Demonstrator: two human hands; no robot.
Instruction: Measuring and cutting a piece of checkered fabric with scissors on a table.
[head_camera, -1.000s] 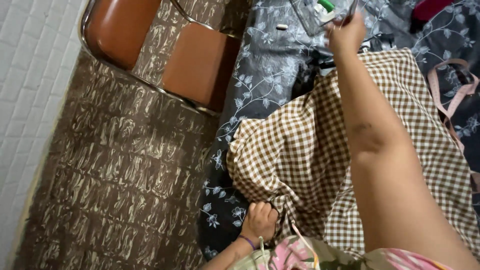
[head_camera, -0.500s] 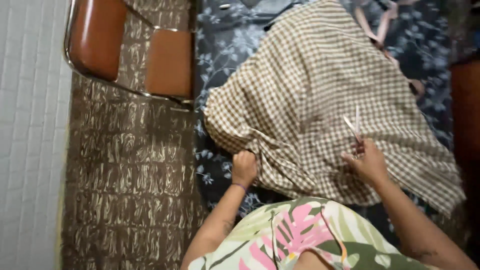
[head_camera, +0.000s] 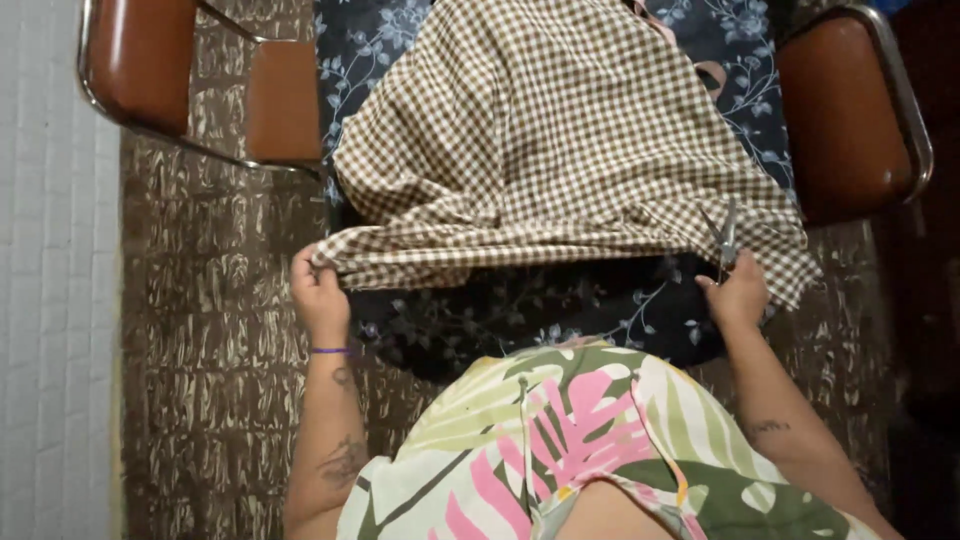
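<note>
Gripping the near edge of the checked cloth (head_camera: 560, 150) at both ends, the left hand (head_camera: 320, 298) pinches one corner while the right hand (head_camera: 738, 292) clasps scissors (head_camera: 726, 238) against the hem, the cloth spread over floral fabric (head_camera: 520, 310), apparently uncut.

A home room, set up for sewing. Brown patterned floor (head_camera: 210, 330), white tiled wall (head_camera: 50, 300), two brown padded chairs with metal frames (head_camera: 150, 70) (head_camera: 850, 110). Dark floral sheet (head_camera: 520, 310) spread between them, checked brown cloth (head_camera: 560, 150) on it, small scissors (head_camera: 727, 235) at hand.
</note>
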